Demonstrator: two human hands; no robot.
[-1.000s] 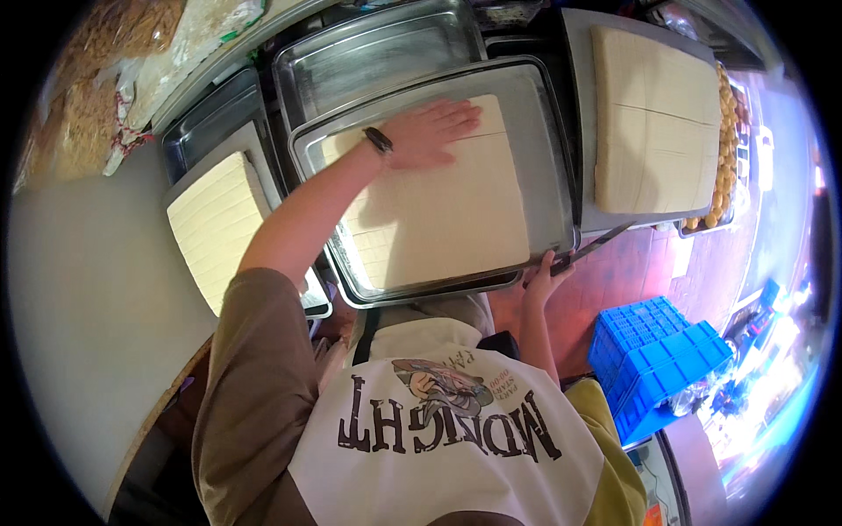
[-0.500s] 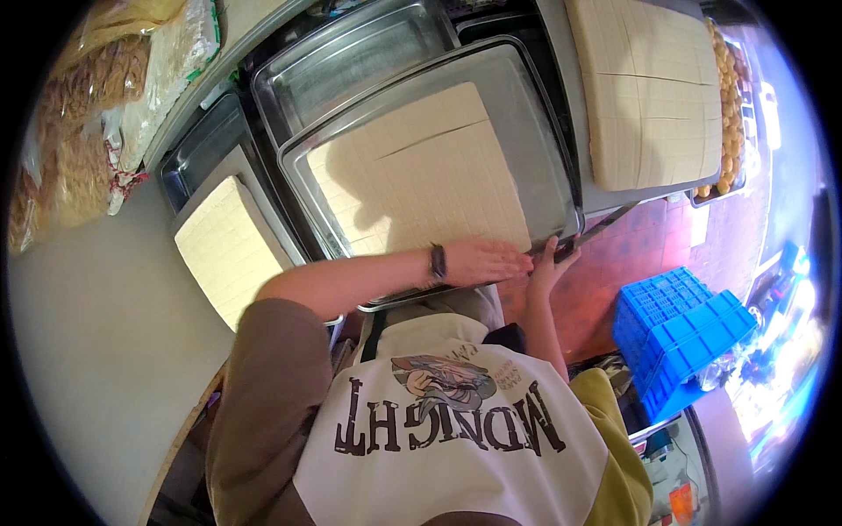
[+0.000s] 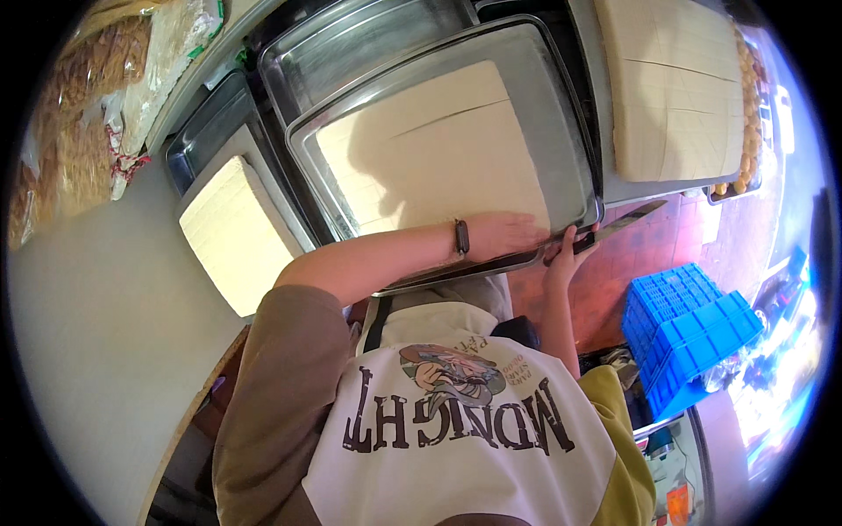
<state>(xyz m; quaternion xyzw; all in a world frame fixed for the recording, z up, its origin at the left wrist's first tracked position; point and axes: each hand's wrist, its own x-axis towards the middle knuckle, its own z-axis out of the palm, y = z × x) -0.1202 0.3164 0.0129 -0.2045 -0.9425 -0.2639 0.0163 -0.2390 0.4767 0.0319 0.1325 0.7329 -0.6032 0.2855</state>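
Observation:
A pale slab of tofu [image 3: 430, 145], scored into squares, lies in a metal tray [image 3: 561, 131] in front of me. My left hand [image 3: 509, 235] reaches across to the slab's near right corner. Its fingers are stretched out flat and together, palm down; whether they press on the tofu I cannot tell. Close by, at the tray's near right corner, my right hand [image 3: 566, 261] is closed round the dark handle of a knife [image 3: 633, 221]. The blade points away to the right, outside the tray.
Another tofu slab [image 3: 237, 232] sits on a board at the left, and a third [image 3: 675, 96] at the right. An empty metal tray [image 3: 368, 53] lies behind. Blue plastic crates [image 3: 688, 324] stand on the floor at the right. Bagged brown food [image 3: 96, 114] fills the far left.
My left hand has shifted from the tray's near edge a little farther over the slab. The knife in my right hand now sticks out more to the right. The whole view has shifted slightly.

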